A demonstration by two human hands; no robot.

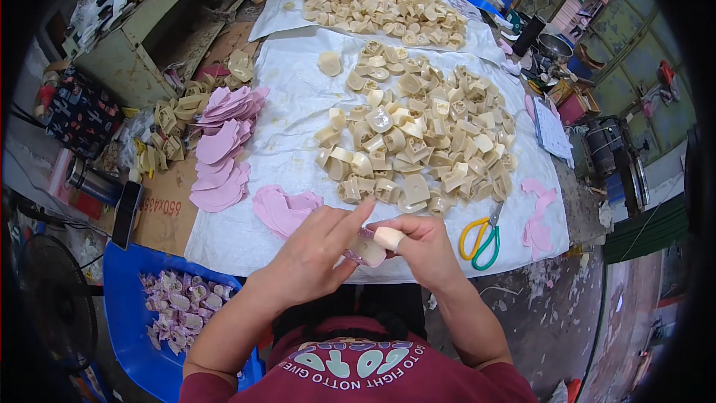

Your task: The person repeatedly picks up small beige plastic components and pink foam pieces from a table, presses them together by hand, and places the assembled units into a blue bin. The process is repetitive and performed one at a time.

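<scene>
The white-covered bench [287, 86] carries most of the stock, with a blue tub [123, 313] on the floor at its near left. Two heaps of bare beige pieces, far [380, 15] and near [421, 130], occupy the bench; fanned pink sheets [212, 155] lie at its left edge, a looser pink pile [283, 211] beside the left hand [317, 250]. Scissors [493, 224] lie right of the right hand [429, 248]. The workpiece [367, 251], pink-edged with a pale face, is above the bench's near edge: right fingers clamp it, wrapped thumb on top; left fingers grasp its left side, index raised. Pink-covered pieces [183, 302] in the tub appear done; judged by the heaps, most remain. Count: one bench, one tub, two heaps, one scissors, one workpiece; beige pieces, pink sheets and covered pieces overlap too much to number.
</scene>
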